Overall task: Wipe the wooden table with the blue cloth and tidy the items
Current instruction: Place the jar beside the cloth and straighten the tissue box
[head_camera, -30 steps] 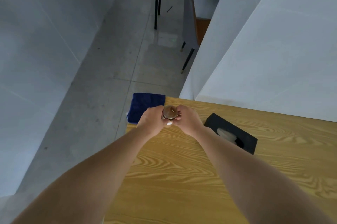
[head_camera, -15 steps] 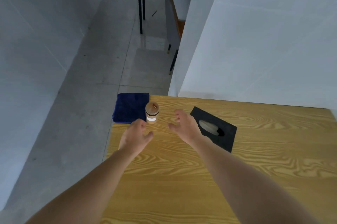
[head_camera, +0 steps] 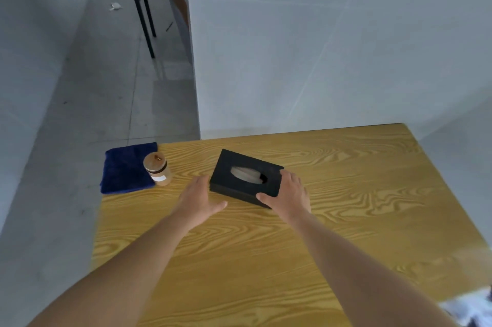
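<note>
Fingers [head_camera: 288, 176] of right hand [head_camera: 288, 197] spread over near right corner of black rectangular tissue box [head_camera: 246, 177], thumb against its near side. Left hand [head_camera: 198, 197] open, fingers together and extended, tips at box's left edge; contact not determinable. Box flat on yellow wood-grain table [head_camera: 346, 220], pale tissue visible in oval slot. Small round jar with wooden lid [head_camera: 157, 169] upright left of box, just beside folded dark blue cloth [head_camera: 125, 168] at table's far left corner, overhanging edge. Grey tiled floor [head_camera: 93, 87] beyond.
</note>
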### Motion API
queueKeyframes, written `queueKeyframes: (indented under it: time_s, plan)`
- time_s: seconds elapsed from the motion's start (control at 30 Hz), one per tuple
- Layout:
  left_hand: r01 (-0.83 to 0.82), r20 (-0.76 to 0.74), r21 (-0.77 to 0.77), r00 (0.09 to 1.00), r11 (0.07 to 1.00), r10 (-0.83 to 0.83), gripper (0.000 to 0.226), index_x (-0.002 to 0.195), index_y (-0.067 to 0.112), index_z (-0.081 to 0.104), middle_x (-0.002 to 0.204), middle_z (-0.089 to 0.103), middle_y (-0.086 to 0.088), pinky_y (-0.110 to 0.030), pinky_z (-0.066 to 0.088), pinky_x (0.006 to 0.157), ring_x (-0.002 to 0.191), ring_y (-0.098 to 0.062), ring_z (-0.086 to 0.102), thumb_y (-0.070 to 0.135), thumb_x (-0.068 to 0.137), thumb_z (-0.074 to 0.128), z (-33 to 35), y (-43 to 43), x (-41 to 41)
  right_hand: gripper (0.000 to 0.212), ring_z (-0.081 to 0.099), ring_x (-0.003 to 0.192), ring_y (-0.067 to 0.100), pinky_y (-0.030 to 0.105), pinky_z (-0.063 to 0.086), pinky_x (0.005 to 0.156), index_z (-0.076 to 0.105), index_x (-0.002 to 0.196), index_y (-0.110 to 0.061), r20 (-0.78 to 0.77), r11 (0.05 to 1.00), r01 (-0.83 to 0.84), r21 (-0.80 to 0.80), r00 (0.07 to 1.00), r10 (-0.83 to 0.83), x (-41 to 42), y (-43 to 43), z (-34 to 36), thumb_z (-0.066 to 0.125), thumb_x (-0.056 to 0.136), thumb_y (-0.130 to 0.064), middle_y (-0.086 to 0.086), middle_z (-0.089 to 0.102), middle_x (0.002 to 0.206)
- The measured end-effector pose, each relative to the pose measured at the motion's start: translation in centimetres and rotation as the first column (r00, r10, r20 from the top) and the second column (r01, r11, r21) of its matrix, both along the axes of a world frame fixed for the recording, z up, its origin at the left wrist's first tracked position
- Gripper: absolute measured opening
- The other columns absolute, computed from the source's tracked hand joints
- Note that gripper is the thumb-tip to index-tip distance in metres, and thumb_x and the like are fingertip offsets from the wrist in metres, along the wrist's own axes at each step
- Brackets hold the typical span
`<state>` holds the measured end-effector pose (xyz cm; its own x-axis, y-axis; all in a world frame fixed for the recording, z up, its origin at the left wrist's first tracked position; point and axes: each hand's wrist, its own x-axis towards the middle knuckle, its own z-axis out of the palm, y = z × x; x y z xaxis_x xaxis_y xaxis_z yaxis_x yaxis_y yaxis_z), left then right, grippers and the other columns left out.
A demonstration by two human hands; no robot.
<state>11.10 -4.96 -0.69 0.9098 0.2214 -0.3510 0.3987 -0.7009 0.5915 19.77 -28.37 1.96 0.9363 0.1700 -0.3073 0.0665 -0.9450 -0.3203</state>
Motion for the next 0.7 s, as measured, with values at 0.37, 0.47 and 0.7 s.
queueKeyframes:
  time_s: [0.37,0.47,0.7]
  plan:
    - [0.094,-0.002,0.016,0.996,0.995,-0.094,0.076,0.141,0.023,0.055,0.132,0.065,0.004,-0.042,0.052,0.104,0.124,-0.021,0.060,0.036,0.075,0.091,-2.8,0.4,5.2,0.102,0.046,0.140,0.028,0.046,0.044,0.112,0.031,0.155,-0.012,-0.218,0.999,0.050,-0.007,0.975,-0.050,1.9,-2.1,-3.9,0.083,0.079,-0.055,0.006,0.048,0.150]
    - [0.062,0.026,-0.037,0.998,0.997,-0.061,0.062,0.134,0.019,0.061,0.125,0.071,0.003,-0.038,0.055,0.097,0.115,-0.020,0.067,0.025,0.079,0.089,-2.8,0.3,5.6,0.086,0.059,0.123,0.026,0.047,0.055,0.099,0.046,0.143,-0.019,-0.223,0.997,0.065,0.049,0.973,-0.053,2.1,-1.8,-4.4,0.087,0.075,-0.051,0.000,0.058,0.131]
    - [0.010,0.032,-0.065,0.999,0.998,-0.008,0.057,0.133,0.020,0.063,0.124,0.072,0.002,-0.034,0.054,0.094,0.115,-0.020,0.067,0.021,0.082,0.087,-3.0,0.2,5.4,0.074,0.065,0.113,0.020,0.043,0.059,0.091,0.052,0.136,-0.021,-0.206,0.984,0.080,0.160,0.977,-0.046,2.1,-1.9,-4.6,0.089,0.074,-0.041,-0.004,0.063,0.122]
